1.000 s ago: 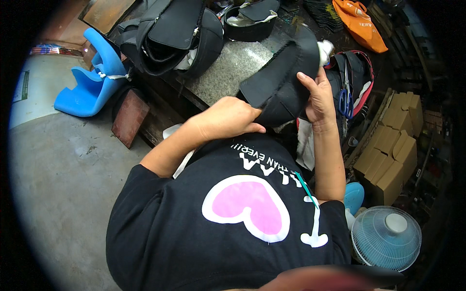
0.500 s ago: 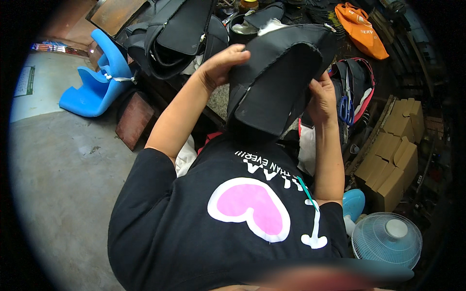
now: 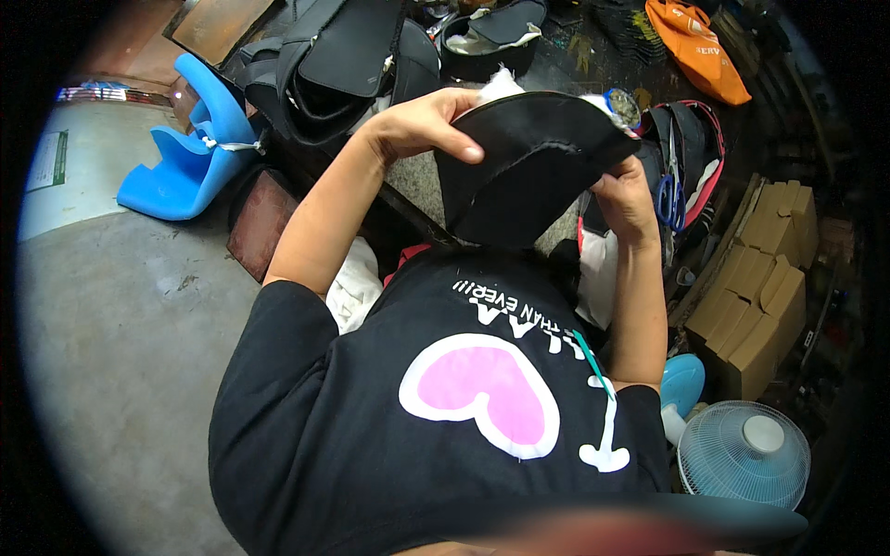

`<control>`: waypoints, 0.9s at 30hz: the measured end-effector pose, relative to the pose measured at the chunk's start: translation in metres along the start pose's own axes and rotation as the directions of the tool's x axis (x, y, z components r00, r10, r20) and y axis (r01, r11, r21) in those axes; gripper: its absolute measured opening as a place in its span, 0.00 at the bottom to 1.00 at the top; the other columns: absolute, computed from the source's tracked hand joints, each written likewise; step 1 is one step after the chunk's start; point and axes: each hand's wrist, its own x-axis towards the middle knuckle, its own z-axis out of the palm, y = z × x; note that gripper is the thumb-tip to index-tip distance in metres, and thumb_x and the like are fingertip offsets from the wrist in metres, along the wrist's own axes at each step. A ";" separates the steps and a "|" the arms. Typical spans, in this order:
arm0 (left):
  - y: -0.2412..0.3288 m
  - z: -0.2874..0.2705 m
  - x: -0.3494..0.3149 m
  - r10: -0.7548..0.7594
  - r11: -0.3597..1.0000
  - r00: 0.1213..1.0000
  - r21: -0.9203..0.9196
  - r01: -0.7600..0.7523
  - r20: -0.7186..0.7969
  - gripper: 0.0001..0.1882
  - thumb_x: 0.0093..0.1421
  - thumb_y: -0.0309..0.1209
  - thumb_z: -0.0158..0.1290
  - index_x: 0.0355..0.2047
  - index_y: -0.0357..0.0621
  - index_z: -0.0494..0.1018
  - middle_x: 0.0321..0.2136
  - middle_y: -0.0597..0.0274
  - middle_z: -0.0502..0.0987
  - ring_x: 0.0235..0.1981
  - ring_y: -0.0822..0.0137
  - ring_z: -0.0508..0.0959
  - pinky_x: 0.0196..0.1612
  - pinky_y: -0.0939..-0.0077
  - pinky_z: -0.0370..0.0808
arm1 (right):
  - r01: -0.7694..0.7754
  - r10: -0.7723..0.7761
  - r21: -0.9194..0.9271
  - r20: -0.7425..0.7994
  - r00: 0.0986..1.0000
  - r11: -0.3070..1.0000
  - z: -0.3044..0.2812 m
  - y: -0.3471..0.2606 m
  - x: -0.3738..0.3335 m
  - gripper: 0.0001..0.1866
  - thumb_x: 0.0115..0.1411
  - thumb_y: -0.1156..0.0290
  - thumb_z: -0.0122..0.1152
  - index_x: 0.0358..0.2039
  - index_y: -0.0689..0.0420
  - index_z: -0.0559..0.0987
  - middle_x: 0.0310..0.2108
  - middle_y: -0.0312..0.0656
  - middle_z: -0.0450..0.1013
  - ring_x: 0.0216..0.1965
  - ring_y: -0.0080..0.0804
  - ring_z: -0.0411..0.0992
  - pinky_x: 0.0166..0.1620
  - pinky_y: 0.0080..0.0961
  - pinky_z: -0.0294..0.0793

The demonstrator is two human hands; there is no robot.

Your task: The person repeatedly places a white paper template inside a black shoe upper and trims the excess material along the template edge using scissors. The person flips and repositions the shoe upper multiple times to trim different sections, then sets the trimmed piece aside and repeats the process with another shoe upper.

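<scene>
Both my hands hold up a black leather-like stitched piece [image 3: 524,185] in front of my chest. A curved seam runs across its face, and white fluffy material [image 3: 502,85] shows past its far edge. My left hand [image 3: 431,125] grips its upper left edge, thumb on the near face and fingers behind. At the right edge, my right hand [image 3: 624,196] pinches the piece with the thumb and bent fingers. Its far side is hidden from me. Beyond it lies a similar black piece with white lining [image 3: 491,39].
Stacked black pieces [image 3: 343,65] lie at the back left, near a blue foam shape [image 3: 176,171]. Blue-handled scissors [image 3: 669,199] rest right of my right hand. Farther right are an orange bag [image 3: 695,51], cardboard boxes [image 3: 746,310] and a fan [image 3: 742,454].
The black piece has been tilted and lowered, so its front panel is foreshortened and the things behind it show more. Both hands have moved slightly down with it and keep their hold.
</scene>
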 end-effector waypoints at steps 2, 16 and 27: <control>-0.002 -0.002 -0.005 -0.039 0.994 0.996 -0.103 0.047 0.079 0.38 0.44 0.30 0.69 0.56 0.33 0.68 0.47 0.59 0.77 0.49 0.70 0.74 0.55 0.76 0.67 | 0.037 -0.036 -0.032 0.032 0.999 0.999 0.003 -0.001 0.000 0.25 0.46 0.85 0.67 0.48 0.60 0.79 0.43 0.38 0.78 0.44 0.24 0.75 0.52 0.24 0.71; 0.024 0.031 -0.007 0.093 0.870 0.971 0.493 0.030 -0.222 0.25 0.60 0.29 0.58 0.56 0.37 0.68 0.49 0.59 0.77 0.50 0.71 0.72 0.57 0.74 0.67 | 0.095 -0.088 -0.252 0.038 0.995 0.963 0.024 -0.019 0.003 0.22 0.53 0.83 0.66 0.51 0.64 0.76 0.44 0.38 0.78 0.43 0.21 0.74 0.50 0.20 0.73; 0.031 0.014 0.003 0.259 0.850 0.944 0.512 -0.123 -0.204 0.23 0.61 0.28 0.56 0.56 0.36 0.69 0.49 0.62 0.76 0.50 0.72 0.72 0.58 0.76 0.64 | 0.185 -0.252 -0.356 -0.152 0.956 0.916 0.033 -0.013 0.020 0.13 0.54 0.82 0.65 0.42 0.64 0.80 0.35 0.32 0.78 0.37 0.20 0.74 0.45 0.15 0.72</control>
